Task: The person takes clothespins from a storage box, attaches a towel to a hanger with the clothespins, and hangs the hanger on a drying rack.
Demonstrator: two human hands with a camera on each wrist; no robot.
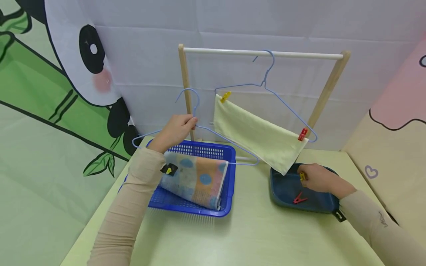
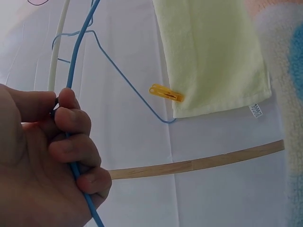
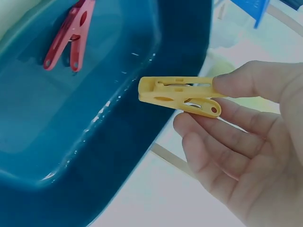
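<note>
The left hand [image 1: 178, 130] [image 2: 61, 151] grips a blue hanger [image 1: 229, 140] [image 2: 74, 61] near its neck, above the basket. A patterned towel [image 1: 196, 181], folded over, hangs below that hand at the basket. Between thumb and fingers the right hand [image 1: 321, 178] [image 3: 251, 127] pinches a yellow clothespin [image 1: 302, 176] [image 3: 177, 94] over the dark blue tray [image 1: 283, 194] [image 3: 109, 151]. A red clothespin [image 1: 300, 198] [image 3: 71, 38] lies in the tray.
A second blue hanger [image 1: 289, 107] hangs on the white rod [image 1: 229, 51] of a wooden-legged rack. On it a pale yellow towel [image 1: 259, 135] [image 2: 213, 56] is clipped with a yellow and a red clothespin. The blue basket [image 1: 229, 188] stands left on the table [image 1: 246, 229].
</note>
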